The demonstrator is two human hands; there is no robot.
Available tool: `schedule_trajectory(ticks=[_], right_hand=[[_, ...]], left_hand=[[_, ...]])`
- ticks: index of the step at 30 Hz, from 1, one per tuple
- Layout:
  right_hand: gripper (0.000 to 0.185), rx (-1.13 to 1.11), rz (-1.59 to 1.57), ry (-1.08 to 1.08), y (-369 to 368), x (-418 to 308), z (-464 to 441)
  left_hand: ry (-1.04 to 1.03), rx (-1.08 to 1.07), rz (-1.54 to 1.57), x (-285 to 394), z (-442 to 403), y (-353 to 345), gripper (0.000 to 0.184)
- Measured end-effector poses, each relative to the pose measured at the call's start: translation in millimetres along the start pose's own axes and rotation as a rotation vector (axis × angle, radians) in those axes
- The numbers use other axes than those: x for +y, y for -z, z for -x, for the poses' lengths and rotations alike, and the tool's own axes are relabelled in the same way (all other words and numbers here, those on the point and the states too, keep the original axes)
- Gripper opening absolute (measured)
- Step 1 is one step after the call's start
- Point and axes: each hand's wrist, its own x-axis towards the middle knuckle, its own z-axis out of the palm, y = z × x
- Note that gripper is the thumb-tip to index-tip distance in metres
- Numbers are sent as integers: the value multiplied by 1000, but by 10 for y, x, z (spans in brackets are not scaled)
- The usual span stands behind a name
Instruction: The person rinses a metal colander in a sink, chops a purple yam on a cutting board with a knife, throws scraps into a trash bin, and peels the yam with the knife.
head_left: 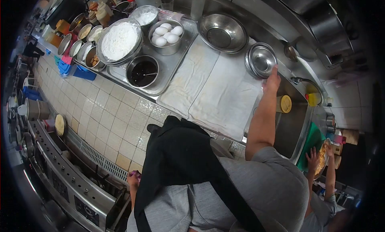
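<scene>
My right hand (272, 80) reaches out to the far right of the counter and grips the near rim of a small stack of steel bowls (263, 60). One finger shows along the rim; the others are mostly hidden. Beside that stack lies a wide steel bowl (222, 31). Both rest on white cloths (228, 99) spread over the counter. Low at my left side, my left hand (133, 179) is closed around something purple, perhaps a crumpled cloth, too small to make out.
A metal tray (168, 77) holds a bowl of eggs (166, 47), a bowl of white powder (119, 43) and a pot of dark liquid (142, 71). Right of the cloths is a sink (290, 125). Another person's hands (313, 159) hold a food-filled tray. A stove (68, 180) stands behind me.
</scene>
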Motion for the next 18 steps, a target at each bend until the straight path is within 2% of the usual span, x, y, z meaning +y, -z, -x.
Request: schedule_trajectory(ticks=[2,3,5,6,7,9,10,11,12,15,16,17,18], right_hand=[[86,350,368,371,-26,101,-110],[86,338,367,373,-88,89,-55],[82,606,885,853,-221,-14,265],[76,568,966,1019,-312,-72,403],[76,545,955,1026,-373,-90,407],[67,-124,1035,1242,-677,-89,393],[57,-375,1090,1139,-871,-133,584],[55,-452,1289,1150,-1028,-80,640],[53,-528,1485,1174,-1184,-21,651],[48,-716,1783,1096,-1474,-29,699],[46,-700,1704,1078,-1539,-12,655],[40,-659,1590,1162,-1575,58,508],[34,-657,1600,1079,-1631,-21,610]], left_hand=[[-16,-43,118,120,136,-37,28],[-14,-35,127,124,119,-47,28],[-22,-14,-1,137,81,-51,25],[27,24,44,403,291,-166,22],[30,42,59,480,283,-227,22],[40,8,137,478,326,-216,21],[20,-59,190,317,174,-191,20],[-3,-118,246,89,2,-141,19],[3,-79,207,16,9,-138,19],[54,88,77,364,358,-205,23],[20,87,115,-4,115,-183,30],[14,148,173,-4,175,-168,30],[18,186,137,-21,259,-201,32]])
